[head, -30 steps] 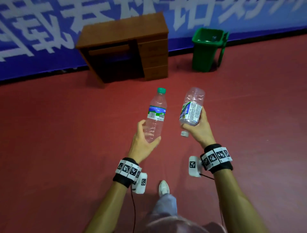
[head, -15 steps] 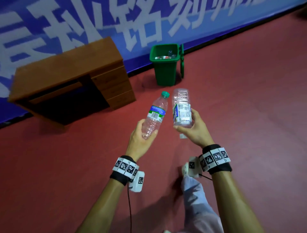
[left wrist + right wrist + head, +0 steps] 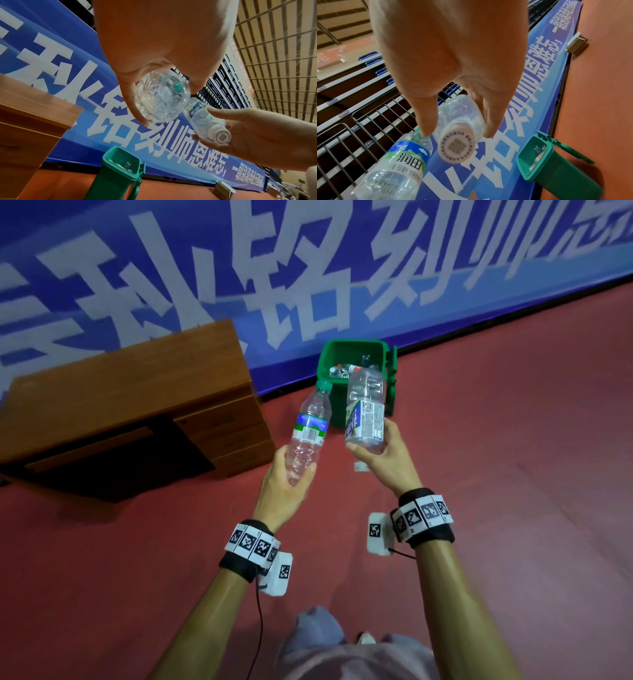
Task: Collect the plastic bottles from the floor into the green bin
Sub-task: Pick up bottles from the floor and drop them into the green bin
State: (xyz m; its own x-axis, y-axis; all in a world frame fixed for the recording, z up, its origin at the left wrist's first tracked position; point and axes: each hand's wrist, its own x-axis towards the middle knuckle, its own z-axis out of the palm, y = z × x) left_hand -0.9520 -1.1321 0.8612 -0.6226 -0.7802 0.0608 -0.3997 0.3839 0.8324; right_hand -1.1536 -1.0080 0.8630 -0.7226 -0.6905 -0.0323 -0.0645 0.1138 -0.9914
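1. Spreading across the lower scene, the red floor [image 3: 513, 474] lies bare to the right of the person and between the hands and the bin.
2. Running along the floor's far edge, the blue banner [image 3: 342, 251] carries large white Chinese characters, cut off by the frame; the left wrist view reads "师恩难忘" on it.
3. The wooden desk [image 3: 137, 392] stands against the banner on the left, its drawer side just left of the bin with a narrow strip of floor between.
4. The green bin [image 3: 354, 356] stands at the foot of the banner, lid hanging open at its right side, bottles and caps lying inside.
5. The left hand [image 3: 284, 491] is wrapped around the base of the green-capped bottle [image 3: 310, 433], which tilts cap-first toward the bin; its blue-and-green label reads "润田" in the right wrist view.
6. The right hand [image 3: 390, 460] clamps thumb and fingers on the neck end of the upside-down bottle [image 3: 365, 409], base up before the bin's mouth; its white cap [image 3: 456, 146] bears a printed code ringed by text too small to read.
7. Both bottles are held in the air, near each other yet apart.
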